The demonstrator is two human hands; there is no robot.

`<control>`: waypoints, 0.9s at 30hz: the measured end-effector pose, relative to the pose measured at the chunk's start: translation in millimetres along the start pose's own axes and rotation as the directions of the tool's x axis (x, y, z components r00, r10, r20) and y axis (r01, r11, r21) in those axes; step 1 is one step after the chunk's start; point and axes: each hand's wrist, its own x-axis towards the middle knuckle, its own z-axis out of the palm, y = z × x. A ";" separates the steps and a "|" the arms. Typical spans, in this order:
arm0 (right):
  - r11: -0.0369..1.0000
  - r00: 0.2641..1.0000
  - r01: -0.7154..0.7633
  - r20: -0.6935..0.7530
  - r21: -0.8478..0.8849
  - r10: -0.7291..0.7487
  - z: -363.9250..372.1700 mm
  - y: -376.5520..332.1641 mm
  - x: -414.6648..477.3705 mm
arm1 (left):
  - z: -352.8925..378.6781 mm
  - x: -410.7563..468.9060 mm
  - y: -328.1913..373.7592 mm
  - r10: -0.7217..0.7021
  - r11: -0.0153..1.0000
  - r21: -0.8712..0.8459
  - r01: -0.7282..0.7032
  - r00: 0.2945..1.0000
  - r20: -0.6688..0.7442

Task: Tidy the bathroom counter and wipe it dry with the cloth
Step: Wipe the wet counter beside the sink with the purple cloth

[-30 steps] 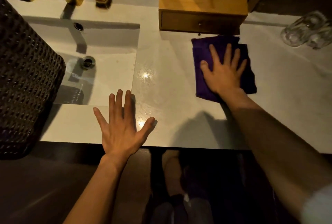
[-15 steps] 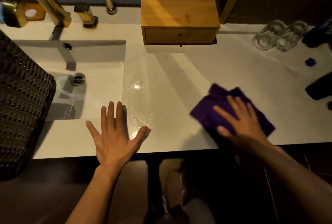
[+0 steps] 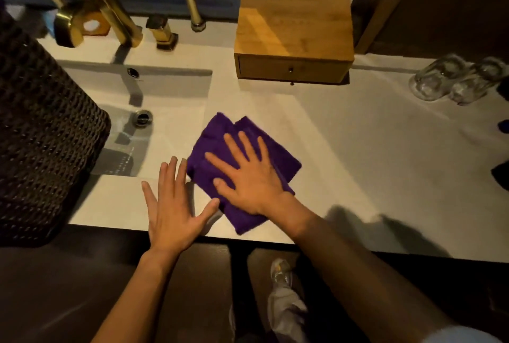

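Note:
A folded purple cloth (image 3: 220, 139) lies on the pale bathroom counter (image 3: 358, 155), right beside the sink's front right corner. My right hand (image 3: 248, 174) presses flat on the cloth with fingers spread. My left hand (image 3: 173, 202) rests flat on the counter's front edge, fingers apart, holding nothing; its thumb touches the cloth's left edge.
A sunken sink (image 3: 154, 111) with a brass tap (image 3: 110, 15) is at the left. A dark woven basket (image 3: 41, 136) stands at the far left. A wooden drawer box (image 3: 294, 37) sits at the back. Two clear glasses (image 3: 454, 81) lie at the right, and dark items (image 3: 502, 174) at the right edge.
My right hand has slid the cloth from the back by the wooden box, down to the front edge, then left to beside the sink. My left hand stayed in place.

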 end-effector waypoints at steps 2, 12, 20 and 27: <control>0.994 0.994 0.112 -0.010 0.006 -0.112 6.5 10.5 -35.8 | -0.4 -0.4 -0.1 -0.003 1.000 -0.006 0.003 1.000 0.002; 0.847 0.829 -0.525 -0.175 0.081 0.531 3.4 223.5 -178.0 | -4.6 -30.2 33.6 0.079 0.996 0.027 -0.079 0.997 0.024; 0.695 0.688 -0.707 -0.099 0.130 0.719 -8.0 286.4 -203.4 | 8.3 -41.2 55.7 0.000 0.996 0.084 -0.007 0.996 0.084; 0.603 0.599 -0.783 -0.078 0.155 0.797 -11.7 285.0 -190.7 | 9.9 -44.1 59.6 0.000 1.000 0.028 -0.002 0.997 0.079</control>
